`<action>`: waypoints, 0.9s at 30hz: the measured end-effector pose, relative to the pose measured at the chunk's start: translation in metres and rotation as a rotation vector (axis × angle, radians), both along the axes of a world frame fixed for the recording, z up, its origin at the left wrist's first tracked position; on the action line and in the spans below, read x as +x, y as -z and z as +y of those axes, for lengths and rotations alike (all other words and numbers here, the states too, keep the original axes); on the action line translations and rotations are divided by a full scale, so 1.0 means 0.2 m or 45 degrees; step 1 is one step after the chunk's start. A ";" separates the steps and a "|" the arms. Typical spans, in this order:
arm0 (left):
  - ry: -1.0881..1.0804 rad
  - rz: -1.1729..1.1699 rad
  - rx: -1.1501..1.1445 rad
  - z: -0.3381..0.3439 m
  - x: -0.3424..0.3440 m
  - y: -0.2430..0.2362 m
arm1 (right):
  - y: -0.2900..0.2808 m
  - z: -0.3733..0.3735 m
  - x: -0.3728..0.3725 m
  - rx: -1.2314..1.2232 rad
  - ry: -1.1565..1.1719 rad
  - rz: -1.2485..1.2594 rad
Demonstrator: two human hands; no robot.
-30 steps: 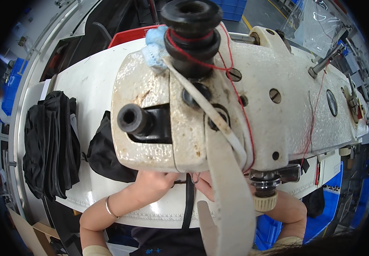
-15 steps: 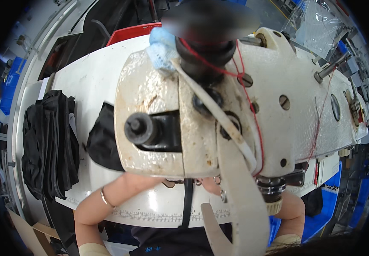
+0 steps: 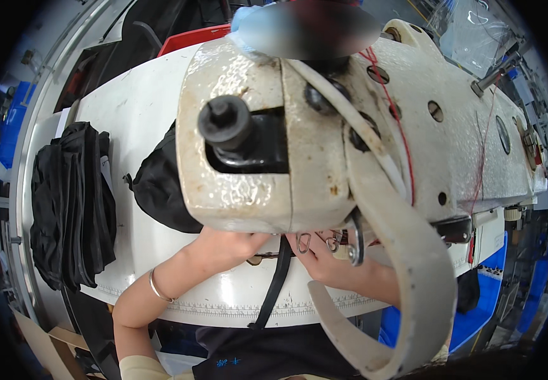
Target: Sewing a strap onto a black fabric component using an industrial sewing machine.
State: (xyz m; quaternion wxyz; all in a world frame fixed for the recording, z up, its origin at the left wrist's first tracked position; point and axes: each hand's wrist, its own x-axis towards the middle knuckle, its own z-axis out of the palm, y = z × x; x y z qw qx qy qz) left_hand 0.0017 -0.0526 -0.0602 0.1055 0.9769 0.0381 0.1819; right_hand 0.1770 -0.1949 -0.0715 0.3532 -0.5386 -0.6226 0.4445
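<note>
A white sewing machine head point(image 3: 236, 202) fills the middle of the view and covers the sewing spot. Just under its front edge, my left hand point(image 3: 233, 247) is closed, with its fingertips at the upper end of a narrow black strap point(image 3: 276, 285). From the other side, my right hand point(image 3: 324, 266) pinches close to the same strap end, its fingertips partly hidden by the machine. The strap hangs down toward me, across the table's front edge. A piece of black fabric point(image 3: 165, 183) lies left of the machine head, partly behind it.
A stack of folded black fabric pieces point(image 3: 71, 209) lies at the table's left. A curved pale lever point(image 3: 429, 285) loops down in front of my right forearm. Red thread point(image 3: 407, 158) runs down the machine. A blue bin point(image 3: 486, 304) stands at the lower right.
My view has shifted, so the machine head sits higher and further right. My right hand has come out from behind it, beside my left. The strap's lower end has swung left.
</note>
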 end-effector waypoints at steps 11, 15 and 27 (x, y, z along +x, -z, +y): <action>-0.016 -0.068 -0.232 0.01 0.01 0.08 | -0.05 -0.01 0.00 0.700 0.058 -0.931; -0.003 0.040 -0.077 0.01 0.00 0.02 | -0.03 0.03 0.00 0.409 0.097 -0.280; -0.059 0.037 -0.101 0.01 0.04 -0.01 | 0.24 -0.06 0.03 0.148 0.084 -0.155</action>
